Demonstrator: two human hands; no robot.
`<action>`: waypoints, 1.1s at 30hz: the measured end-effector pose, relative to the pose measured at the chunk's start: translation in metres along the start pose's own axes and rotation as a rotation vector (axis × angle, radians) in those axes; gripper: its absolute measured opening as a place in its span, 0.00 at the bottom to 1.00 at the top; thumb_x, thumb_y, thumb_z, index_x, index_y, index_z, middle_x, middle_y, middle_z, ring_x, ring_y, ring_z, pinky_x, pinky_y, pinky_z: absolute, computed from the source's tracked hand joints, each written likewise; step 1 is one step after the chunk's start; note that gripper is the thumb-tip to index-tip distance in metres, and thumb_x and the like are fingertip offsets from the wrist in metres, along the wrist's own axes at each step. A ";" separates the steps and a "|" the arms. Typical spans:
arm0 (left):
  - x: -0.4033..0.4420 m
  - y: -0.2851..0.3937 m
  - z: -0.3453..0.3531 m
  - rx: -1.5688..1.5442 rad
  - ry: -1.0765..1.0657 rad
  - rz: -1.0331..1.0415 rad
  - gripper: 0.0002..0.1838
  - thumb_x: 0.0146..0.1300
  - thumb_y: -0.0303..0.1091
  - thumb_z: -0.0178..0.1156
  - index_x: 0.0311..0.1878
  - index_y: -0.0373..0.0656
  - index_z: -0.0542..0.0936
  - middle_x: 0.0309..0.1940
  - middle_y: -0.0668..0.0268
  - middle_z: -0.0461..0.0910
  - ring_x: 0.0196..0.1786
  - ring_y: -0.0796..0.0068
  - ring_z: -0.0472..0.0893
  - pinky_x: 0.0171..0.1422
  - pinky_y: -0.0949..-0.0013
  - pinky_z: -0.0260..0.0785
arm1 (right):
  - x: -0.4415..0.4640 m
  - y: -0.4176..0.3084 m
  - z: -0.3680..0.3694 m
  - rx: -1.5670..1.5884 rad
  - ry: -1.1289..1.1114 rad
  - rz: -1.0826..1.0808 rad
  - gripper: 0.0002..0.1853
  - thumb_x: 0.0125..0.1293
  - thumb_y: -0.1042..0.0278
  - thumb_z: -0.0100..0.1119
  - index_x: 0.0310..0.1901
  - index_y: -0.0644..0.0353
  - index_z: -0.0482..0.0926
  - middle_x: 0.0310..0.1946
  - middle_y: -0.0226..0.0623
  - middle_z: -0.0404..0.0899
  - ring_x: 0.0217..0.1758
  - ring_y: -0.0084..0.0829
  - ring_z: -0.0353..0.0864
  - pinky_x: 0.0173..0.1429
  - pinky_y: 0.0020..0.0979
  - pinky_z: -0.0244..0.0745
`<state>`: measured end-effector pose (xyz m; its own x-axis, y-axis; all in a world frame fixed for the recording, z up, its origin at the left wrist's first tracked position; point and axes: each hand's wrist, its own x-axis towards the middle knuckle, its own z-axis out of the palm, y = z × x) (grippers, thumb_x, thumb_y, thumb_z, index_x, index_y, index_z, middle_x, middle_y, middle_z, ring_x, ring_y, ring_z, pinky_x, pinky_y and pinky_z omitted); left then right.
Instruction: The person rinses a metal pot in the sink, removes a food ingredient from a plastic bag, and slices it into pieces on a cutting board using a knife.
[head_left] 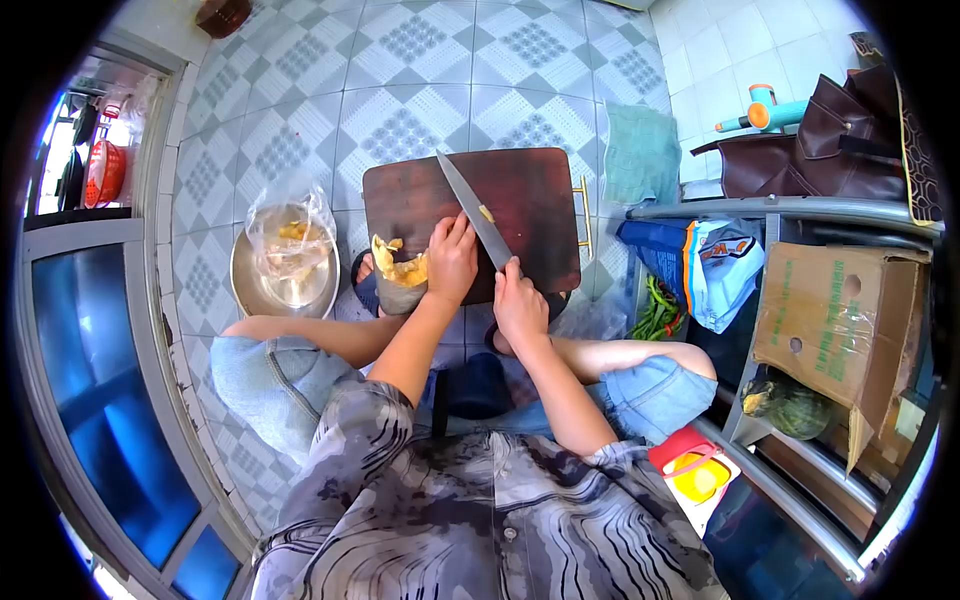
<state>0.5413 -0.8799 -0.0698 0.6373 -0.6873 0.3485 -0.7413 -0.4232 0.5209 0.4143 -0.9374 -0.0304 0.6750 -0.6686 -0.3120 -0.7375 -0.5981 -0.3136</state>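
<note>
My right hand [520, 302] is wrapped around the handle of a long kitchen knife [472, 205], whose blade points away from me across a dark wooden cutting board [400, 190]. Beside the blade, a small yellow piece [486, 213] lies on the board. My left hand [453, 262] is closed on the blade's left side, fingertips close to the steel; anything under the fingers is hidden. Left of that wrist, at the board's near left corner, is a ragged yellow chunk [405, 268] above a greyish, rind-like surface; its kind is unclear.
On the floor at left stands a metal basin [243, 275] with a clear plastic bag [290, 235] holding yellow bits. A shelf rack at right carries green peppers [657, 310], a blue-white bag [720, 275], a cardboard box [825, 305] and a dark green melon or squash [795, 408].
</note>
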 end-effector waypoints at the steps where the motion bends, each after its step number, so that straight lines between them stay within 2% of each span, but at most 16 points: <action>1: 0.002 -0.001 -0.001 0.000 0.004 0.023 0.17 0.50 0.25 0.60 0.46 0.36 0.81 0.51 0.57 0.79 0.51 0.55 0.75 0.56 0.57 0.70 | 0.003 -0.003 0.000 -0.005 0.015 -0.010 0.23 0.72 0.53 0.43 0.60 0.63 0.64 0.28 0.55 0.80 0.30 0.52 0.84 0.34 0.47 0.80; 7: 0.004 -0.001 -0.001 -0.021 0.020 0.033 0.16 0.48 0.27 0.61 0.43 0.35 0.81 0.49 0.55 0.79 0.51 0.54 0.75 0.56 0.57 0.70 | 0.046 -0.028 -0.003 0.005 0.064 -0.100 0.23 0.72 0.53 0.43 0.58 0.65 0.65 0.26 0.54 0.80 0.27 0.48 0.84 0.30 0.43 0.81; 11: 0.003 -0.001 0.003 -0.023 0.048 0.021 0.15 0.47 0.27 0.61 0.41 0.35 0.82 0.47 0.55 0.80 0.50 0.55 0.75 0.55 0.57 0.70 | 0.045 -0.019 -0.005 0.000 0.068 -0.137 0.23 0.72 0.52 0.42 0.58 0.64 0.64 0.27 0.54 0.80 0.28 0.48 0.84 0.31 0.44 0.81; 17: 0.006 0.002 0.003 0.013 0.038 0.012 0.16 0.50 0.24 0.60 0.46 0.36 0.81 0.50 0.59 0.80 0.50 0.57 0.76 0.55 0.58 0.71 | -0.002 0.005 -0.001 -0.030 0.009 0.001 0.22 0.72 0.54 0.44 0.58 0.63 0.64 0.28 0.54 0.81 0.30 0.51 0.84 0.33 0.47 0.80; 23: 0.002 -0.004 0.003 -0.011 0.024 0.026 0.16 0.51 0.25 0.61 0.46 0.36 0.81 0.50 0.58 0.80 0.51 0.58 0.76 0.55 0.59 0.71 | 0.050 -0.026 -0.007 0.059 0.047 -0.082 0.22 0.72 0.54 0.43 0.57 0.63 0.65 0.27 0.53 0.81 0.30 0.51 0.83 0.35 0.48 0.80; 26: 0.001 -0.005 0.004 -0.013 0.046 0.019 0.16 0.50 0.26 0.61 0.44 0.36 0.82 0.50 0.57 0.80 0.50 0.58 0.76 0.54 0.59 0.71 | 0.059 -0.032 -0.009 0.119 0.037 -0.092 0.17 0.73 0.55 0.41 0.53 0.58 0.64 0.29 0.53 0.81 0.33 0.55 0.82 0.38 0.53 0.77; 29: 0.002 -0.003 0.006 -0.014 0.051 0.008 0.15 0.51 0.26 0.62 0.44 0.36 0.83 0.50 0.57 0.81 0.50 0.58 0.78 0.54 0.60 0.72 | 0.046 -0.013 -0.012 0.134 -0.022 -0.072 0.18 0.72 0.54 0.42 0.54 0.57 0.65 0.28 0.52 0.81 0.33 0.53 0.83 0.37 0.52 0.78; 30: 0.001 -0.003 0.007 -0.035 0.080 0.010 0.14 0.52 0.26 0.63 0.44 0.36 0.83 0.50 0.57 0.81 0.50 0.58 0.78 0.54 0.60 0.73 | 0.042 -0.004 -0.012 0.160 -0.060 -0.046 0.16 0.73 0.53 0.41 0.53 0.54 0.66 0.30 0.52 0.82 0.35 0.55 0.82 0.39 0.54 0.76; 33: -0.004 -0.004 0.005 -0.051 0.108 0.021 0.12 0.54 0.25 0.64 0.44 0.35 0.83 0.50 0.56 0.80 0.50 0.57 0.78 0.55 0.59 0.73 | 0.036 0.016 -0.024 0.354 -0.033 0.039 0.17 0.74 0.52 0.38 0.52 0.54 0.68 0.34 0.57 0.81 0.40 0.62 0.79 0.44 0.58 0.72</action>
<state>0.5406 -0.8791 -0.0773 0.6430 -0.6267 0.4402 -0.7446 -0.3771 0.5507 0.4261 -0.9818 -0.0255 0.6514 -0.6697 -0.3566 -0.7126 -0.3787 -0.5906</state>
